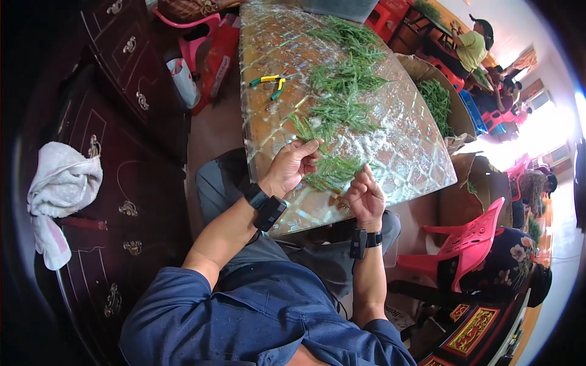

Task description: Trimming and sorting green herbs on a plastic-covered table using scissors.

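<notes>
My left hand (288,167) pinches a green needle-leaved sprig (310,129) between thumb and fingers, above the near part of the table. To its right, my right hand (366,196) is closed with bent fingers. What it holds, if anything, is too small to make out. More green sprigs (331,173) lie between the two hands. Beyond them a long row of green sprigs (348,73) stretches to the far end of the glass-topped table (268,140). White flakes (372,145) are scattered among the greenery.
Yellow-and-green pliers (268,80) rest at the table's left. A grey bin (342,7) stands at the far end. Cardboard boxes (467,110), one holding greenery, and a pink chair (470,244) are on the right. Dark drawers (116,183) line the left. Other people sit beyond.
</notes>
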Tool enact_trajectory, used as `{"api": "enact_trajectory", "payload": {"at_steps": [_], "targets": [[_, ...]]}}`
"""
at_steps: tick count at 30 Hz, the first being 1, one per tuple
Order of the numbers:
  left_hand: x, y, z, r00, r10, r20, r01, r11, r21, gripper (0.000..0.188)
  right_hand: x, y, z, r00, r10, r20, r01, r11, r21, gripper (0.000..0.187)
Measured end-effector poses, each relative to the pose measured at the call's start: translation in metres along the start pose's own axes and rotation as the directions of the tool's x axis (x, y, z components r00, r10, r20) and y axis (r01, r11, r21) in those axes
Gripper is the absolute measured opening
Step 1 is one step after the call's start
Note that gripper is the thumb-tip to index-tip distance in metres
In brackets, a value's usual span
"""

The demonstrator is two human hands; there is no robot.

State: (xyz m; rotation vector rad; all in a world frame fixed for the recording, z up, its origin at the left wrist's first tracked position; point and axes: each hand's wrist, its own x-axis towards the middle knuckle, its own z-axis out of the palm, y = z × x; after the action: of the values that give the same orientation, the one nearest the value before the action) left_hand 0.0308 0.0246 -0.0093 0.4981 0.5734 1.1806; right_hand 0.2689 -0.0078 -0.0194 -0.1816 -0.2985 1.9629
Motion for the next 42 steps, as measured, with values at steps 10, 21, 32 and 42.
{"api": "enact_trajectory", "payload": {"at_steps": [10,21,32,42], "targets": [[-0.017,-0.005,-0.003,0.998,0.031,0.048,-0.020,0.976,-0.216,0.023,0.019,0.012,-0.030,0.995,-0.094,0.018,0.095,0.995,-0.028,0.032],[-0.018,-0.008,-0.010,0.970,0.208,0.128,-0.182,0.965,-0.191,0.016,0.017,0.026,0.006,0.944,-0.273,-0.185,0.153,0.860,-0.487,0.021],[-0.022,-0.020,0.030,0.957,0.172,0.232,-0.188,0.981,0.049,0.018,0.016,0.024,0.015,0.998,-0.055,0.013,0.056,0.920,-0.388,0.026],[-0.030,-0.017,0.039,0.929,0.146,0.341,-0.321,0.776,0.543,0.009,0.013,0.025,0.016,0.962,-0.084,-0.259,-0.032,0.909,-0.415,0.016]]}}
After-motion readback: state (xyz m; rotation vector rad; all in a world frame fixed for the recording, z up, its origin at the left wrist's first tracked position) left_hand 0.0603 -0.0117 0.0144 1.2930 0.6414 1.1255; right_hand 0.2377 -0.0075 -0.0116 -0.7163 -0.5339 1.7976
